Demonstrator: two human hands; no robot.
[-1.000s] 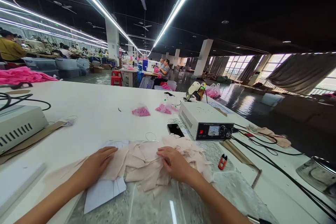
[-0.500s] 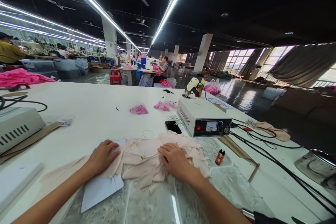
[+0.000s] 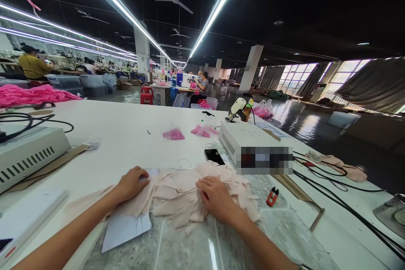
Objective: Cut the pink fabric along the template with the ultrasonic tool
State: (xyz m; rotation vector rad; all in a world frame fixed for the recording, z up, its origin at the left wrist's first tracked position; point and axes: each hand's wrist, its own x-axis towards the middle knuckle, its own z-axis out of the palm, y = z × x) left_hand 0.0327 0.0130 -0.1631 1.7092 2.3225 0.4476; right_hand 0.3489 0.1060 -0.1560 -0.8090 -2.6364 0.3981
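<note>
My left hand rests on a flat beige fabric piece over a white paper sheet. Its fingers are bent, with a gap showing between thumb and forefinger. On the right side of a loose heap of beige fabric pieces lies my right hand, palm down with its fingers stretched over the cloth. Both hands touch the fabric without a visible grip. Under the heap is a grey marbled mat. Red-handled thread snips lie right of the heap.
Behind the heap lie a phone and bags of small pink pieces. A white machine box stands right, its cables trailing across the table. Another box stands left. A seated person works farther back.
The view has turned slightly left, so everything appears shifted right. My left hand's fingers look a little more bent. My right hand stays on the fabric heap.
</note>
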